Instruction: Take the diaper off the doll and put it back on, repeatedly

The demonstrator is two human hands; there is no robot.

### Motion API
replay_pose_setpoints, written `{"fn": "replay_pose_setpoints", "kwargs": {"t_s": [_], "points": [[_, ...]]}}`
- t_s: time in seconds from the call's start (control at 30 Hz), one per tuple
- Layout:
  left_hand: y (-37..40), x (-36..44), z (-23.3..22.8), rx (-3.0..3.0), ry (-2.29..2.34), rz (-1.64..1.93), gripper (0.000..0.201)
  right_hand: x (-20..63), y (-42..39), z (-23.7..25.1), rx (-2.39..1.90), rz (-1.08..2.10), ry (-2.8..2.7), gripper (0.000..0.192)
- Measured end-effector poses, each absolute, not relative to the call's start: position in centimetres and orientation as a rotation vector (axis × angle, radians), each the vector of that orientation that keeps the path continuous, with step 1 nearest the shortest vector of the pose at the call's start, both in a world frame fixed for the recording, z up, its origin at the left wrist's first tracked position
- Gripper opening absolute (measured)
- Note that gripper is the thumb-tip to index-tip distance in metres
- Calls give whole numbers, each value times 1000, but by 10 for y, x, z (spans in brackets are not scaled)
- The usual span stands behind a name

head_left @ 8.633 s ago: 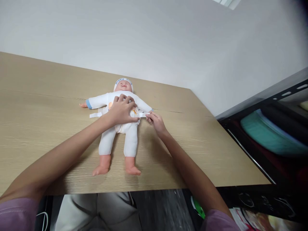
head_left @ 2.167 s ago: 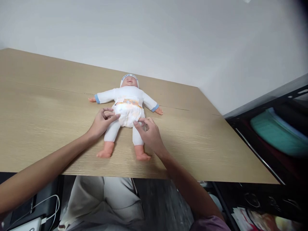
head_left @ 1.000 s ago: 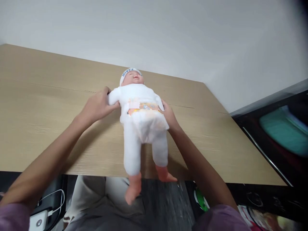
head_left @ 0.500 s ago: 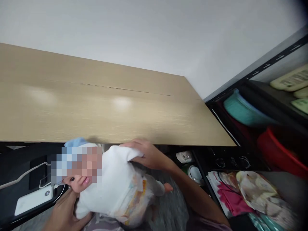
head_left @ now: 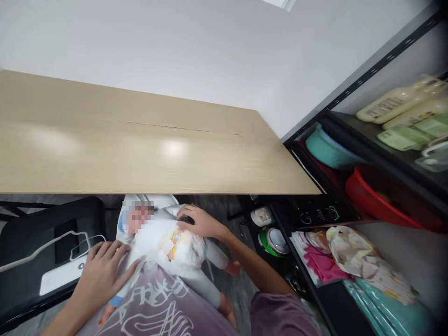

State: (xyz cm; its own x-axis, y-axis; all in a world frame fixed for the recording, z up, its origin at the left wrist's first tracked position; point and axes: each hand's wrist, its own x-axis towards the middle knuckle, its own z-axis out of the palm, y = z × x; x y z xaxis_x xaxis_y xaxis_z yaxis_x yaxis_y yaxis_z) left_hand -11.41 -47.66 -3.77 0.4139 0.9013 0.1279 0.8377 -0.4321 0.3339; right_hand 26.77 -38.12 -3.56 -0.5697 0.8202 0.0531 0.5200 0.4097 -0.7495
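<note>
A baby doll (head_left: 149, 242) lies on its back across my lap, its head to the left by the table edge and its feet to the lower right. It has a white top, white leggings, a blue-and-white cap and a printed diaper (head_left: 185, 247). My left hand (head_left: 105, 268) rests on the doll's near shoulder and arm, fingers stretched out and thumb apart. My right hand (head_left: 199, 221) is curled over the far side of its torso, just above the diaper. A dark gap or small dark object shows between that thumb and fingers; I cannot tell which.
A wooden tabletop (head_left: 157, 158) stands in front. To the left, a black chair (head_left: 28, 233) bears a white phone (head_left: 61, 275) and cable. The right-hand shelf holds a teal basin (head_left: 332, 149), a red basin (head_left: 381, 196), bottles (head_left: 388, 102) and folded cloths (head_left: 360, 261).
The doll has come down from an upright tilt to lying on my lap. My left hand has loosened from under its head and shoulder; my right hand stays on its torso. The view has shifted.
</note>
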Motion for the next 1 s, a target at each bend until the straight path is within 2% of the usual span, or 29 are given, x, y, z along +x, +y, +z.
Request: {"fn": "replay_pose_setpoints", "kwargs": {"t_s": [0.13, 0.27, 0.43, 0.57, 0.67, 0.77, 0.9, 1.0], "points": [[-450, -78, -19, 2296, 1211, 582, 33, 264, -397, -31, -1282, 1047, -2094, 21], [-432, -45, -14, 2196, 880, 485, 40, 265, -392, -47, -1345, 1008, -1979, 19], [-427, -38, -18, 2193, 816, 487, 26, 294, -386, -78, -1550, 866, -1760, 23], [-423, -38, -12, 2158, 785, 538, 16, 297, -391, -68, -1436, 857, -1792, 25], [-427, -49, -9, 2014, 668, 514, 17, 275, -395, -44, -1143, 1015, -2012, 33], [-440, -72, -14, 1871, 564, 326, 20, 247, -394, -26, -919, 1135, -2237, 41], [-455, -94, -22, 1853, 618, 185, 30, 239, -393, -11, -917, 1132, -2397, 33], [-451, -84, -18, 1927, 639, 282, 48, 266, -408, 8, -936, 1362, -2433, 35]]}}
